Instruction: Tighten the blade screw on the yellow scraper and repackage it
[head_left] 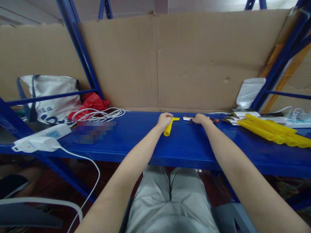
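Note:
A yellow T-shaped plastic piece (168,128) is pinched in my left hand (165,119), its round tube end pointing toward me just above the blue shelf. My right hand (200,118) is closed on what looks like a screwdriver (215,120). Its red and black handle shows to the right of the hand, and a thin dark shaft sticks out on the left. A small white and black packet (187,118) lies beside those fingers, partly covered by the hand. The fingers of the right hand are mostly hidden from above.
Several yellow tubes (269,131) lie at the right on the blue shelf (136,139), near white and black packets (243,114). A power strip (43,137), coiled white cable (104,113), red plastic bag (91,104) and cloth bag (52,97) are at the left. Cardboard (189,64) closes the back.

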A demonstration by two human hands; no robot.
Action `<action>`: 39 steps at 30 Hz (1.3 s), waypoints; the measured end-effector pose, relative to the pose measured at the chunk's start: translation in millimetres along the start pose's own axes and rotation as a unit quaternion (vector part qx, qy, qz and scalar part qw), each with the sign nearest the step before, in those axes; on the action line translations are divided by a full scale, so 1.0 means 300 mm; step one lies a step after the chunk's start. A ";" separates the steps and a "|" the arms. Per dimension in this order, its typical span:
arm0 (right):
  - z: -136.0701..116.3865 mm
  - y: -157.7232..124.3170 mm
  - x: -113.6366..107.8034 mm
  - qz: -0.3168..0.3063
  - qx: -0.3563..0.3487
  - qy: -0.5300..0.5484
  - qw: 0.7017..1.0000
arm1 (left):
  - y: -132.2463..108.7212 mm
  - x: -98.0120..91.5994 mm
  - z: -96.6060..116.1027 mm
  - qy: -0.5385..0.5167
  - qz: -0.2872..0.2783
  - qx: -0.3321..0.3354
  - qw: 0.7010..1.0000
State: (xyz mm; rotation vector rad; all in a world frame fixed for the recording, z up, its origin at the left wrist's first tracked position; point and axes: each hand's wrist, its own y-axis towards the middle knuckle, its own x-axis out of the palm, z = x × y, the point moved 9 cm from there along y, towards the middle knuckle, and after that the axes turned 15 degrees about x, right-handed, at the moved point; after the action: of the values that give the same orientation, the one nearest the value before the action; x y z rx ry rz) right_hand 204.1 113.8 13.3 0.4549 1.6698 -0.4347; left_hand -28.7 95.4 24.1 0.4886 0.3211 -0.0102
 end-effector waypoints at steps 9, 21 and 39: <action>0.023 -0.008 -0.033 0.046 0.025 0.039 0.998 | -0.003 -0.002 0.001 0.001 0.001 -0.008 1.000; 0.057 0.045 -0.097 0.132 0.002 0.256 0.958 | 0.003 -0.004 0.011 0.120 -0.027 0.035 0.992; 0.053 0.066 -0.141 0.116 -0.067 0.528 0.839 | -0.012 -0.007 -0.051 0.254 -0.092 -0.011 0.963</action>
State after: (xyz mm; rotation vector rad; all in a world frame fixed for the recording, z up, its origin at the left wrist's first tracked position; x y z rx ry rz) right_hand 233.4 120.2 52.3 0.8755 2.6376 0.1912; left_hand -35.7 99.1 10.4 0.4324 0.8686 -0.0626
